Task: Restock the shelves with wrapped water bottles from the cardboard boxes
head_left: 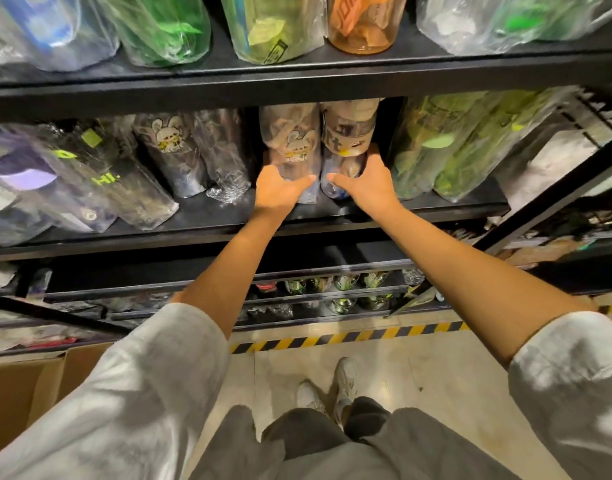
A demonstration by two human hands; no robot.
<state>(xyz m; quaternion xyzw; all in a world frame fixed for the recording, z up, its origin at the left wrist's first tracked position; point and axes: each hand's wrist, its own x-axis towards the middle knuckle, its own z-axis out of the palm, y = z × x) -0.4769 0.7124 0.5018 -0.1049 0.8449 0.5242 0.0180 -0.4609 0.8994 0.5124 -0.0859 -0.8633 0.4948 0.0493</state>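
Clear crinkled plastic wraps the brownish water bottle with a cartoon rabbit print (290, 143), which stands on the black metal middle shelf (228, 216). The left hand (280, 188) grips its base, fingers (268, 168) curled round the far left side, thumb across the front. Just right of that thumb, touching, stands a second wrapped bottle with a beige band (346, 133); the right hand (366, 183) grips its base likewise. A brown cardboard box (24, 386) sits on the floor, well below the fingers.
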